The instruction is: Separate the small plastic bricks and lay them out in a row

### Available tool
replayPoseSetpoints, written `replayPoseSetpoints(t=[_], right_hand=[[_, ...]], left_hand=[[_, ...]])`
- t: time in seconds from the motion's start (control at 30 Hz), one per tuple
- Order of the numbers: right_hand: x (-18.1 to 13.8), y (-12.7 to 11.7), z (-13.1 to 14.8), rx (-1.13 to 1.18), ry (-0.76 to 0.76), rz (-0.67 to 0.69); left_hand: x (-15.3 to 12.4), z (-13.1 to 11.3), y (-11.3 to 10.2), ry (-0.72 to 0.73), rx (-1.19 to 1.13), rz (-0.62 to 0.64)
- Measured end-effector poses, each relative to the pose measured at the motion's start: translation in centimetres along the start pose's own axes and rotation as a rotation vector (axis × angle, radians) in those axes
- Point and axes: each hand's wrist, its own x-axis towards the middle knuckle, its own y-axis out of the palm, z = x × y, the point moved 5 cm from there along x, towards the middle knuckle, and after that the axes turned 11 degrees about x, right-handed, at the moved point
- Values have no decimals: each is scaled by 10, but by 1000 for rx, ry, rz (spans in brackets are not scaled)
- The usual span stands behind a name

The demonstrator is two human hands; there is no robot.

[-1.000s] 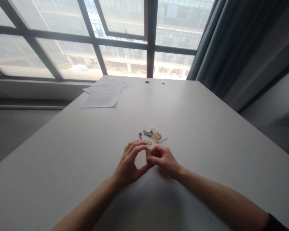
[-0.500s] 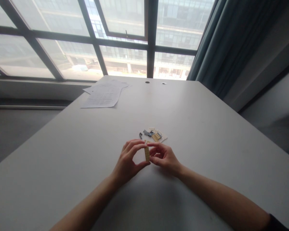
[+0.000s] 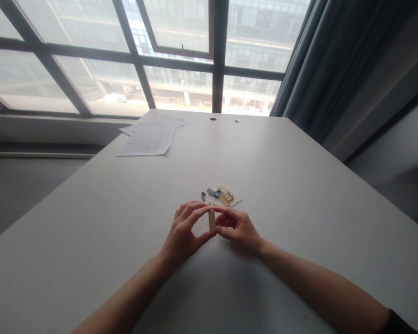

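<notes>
Centre frame: left hand and right hand both pinch the tan brick strip upright above the counter. Uneven squeezing, seemingly at its ends, could pop it into the brick pile.

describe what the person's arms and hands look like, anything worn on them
Both forearms are bare from the wrist back. The left hand and right hand wear no gloves, and no rings, watch or bracelet can be seen on the fingers or wrists. The only clothing in view is a dark sleeve edge high on the right arm, at the bottom right corner of the picture.
</notes>
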Motion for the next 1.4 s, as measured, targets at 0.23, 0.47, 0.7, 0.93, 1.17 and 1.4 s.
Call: replayPoseSetpoints(t=[0.23,0.47,0.7,0.93,1.17,1.4], right_hand=[[-1,0,0,-74,-12,-28],[-2,1,-1,-105,16,-61],[-3,-8,2,-153,18,-149],[-2,-11,2,-190,-7,-177],[-2,-12,1,-228,-1,-179],[-3,-12,1,-231,6,-178]], left_hand=[[0,-3,0,-6,16,37],[-1,-2,3,-24,17,68],[-1,22,-8,-52,57,119],[-24,73,-12,-104,163,338],[-34,85,-8,-106,171,495],[-35,86,-7,-106,155,512]])
